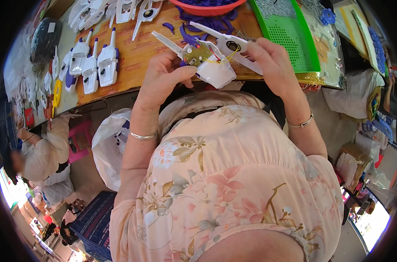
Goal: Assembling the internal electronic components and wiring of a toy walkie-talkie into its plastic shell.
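Above the near edge of the table, my left hand (161, 78) is closed on a white plastic housing half (218, 75) with a long narrow arm. A greenish circuit board (194, 56) with a purple piece beside it sits in that half. My right hand (275, 65) grips the matching white shell half (250, 64), in which a round black speaker (232, 46) shows. Thin yellow wires (222, 60) run between the two halves, which are held apart like an opened case. The fingertips of my right hand are partly hidden behind the shell.
White-and-purple assembled toys (107, 65) lie at left, with more white shells (148, 13) beyond. Purple parts (218, 24) lie below a red bowl (203, 8). A green tray (312, 61) of small pieces stands right. Another person's arm (37, 146) is far left, near a yellow tool (57, 94).
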A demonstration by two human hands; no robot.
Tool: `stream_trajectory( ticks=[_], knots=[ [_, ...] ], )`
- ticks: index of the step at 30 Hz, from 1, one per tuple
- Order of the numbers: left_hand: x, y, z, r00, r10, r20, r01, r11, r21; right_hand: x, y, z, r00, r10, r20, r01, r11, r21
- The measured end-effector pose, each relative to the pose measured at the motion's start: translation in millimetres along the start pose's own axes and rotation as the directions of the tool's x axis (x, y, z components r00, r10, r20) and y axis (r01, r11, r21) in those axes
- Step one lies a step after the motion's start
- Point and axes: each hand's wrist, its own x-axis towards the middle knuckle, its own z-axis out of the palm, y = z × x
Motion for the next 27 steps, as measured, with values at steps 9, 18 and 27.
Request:
stream_trajectory(
  ticks=[9,18,27],
  knots=[
    [4.5,3.1,16.6,1.000,0.025,-0.001,-0.025,0.987,-0.158,-6.4,2.3,9.3,0.992,0.119,0.051,-0.113,0.608,0.786],
    [10.6,1.0,25.7,0.993,0.103,-0.052,-0.111,0.972,-0.207,-6.0,-12.2,5.2,0.995,-0.014,0.099,-0.074,0.561,0.824],
    [11.1,-1.0,37.0,0.996,0.065,-0.056,-0.074,0.979,-0.189,0.8,-1.3,17.1,0.994,0.067,0.087,-0.109,0.677,0.728]
  ],
)
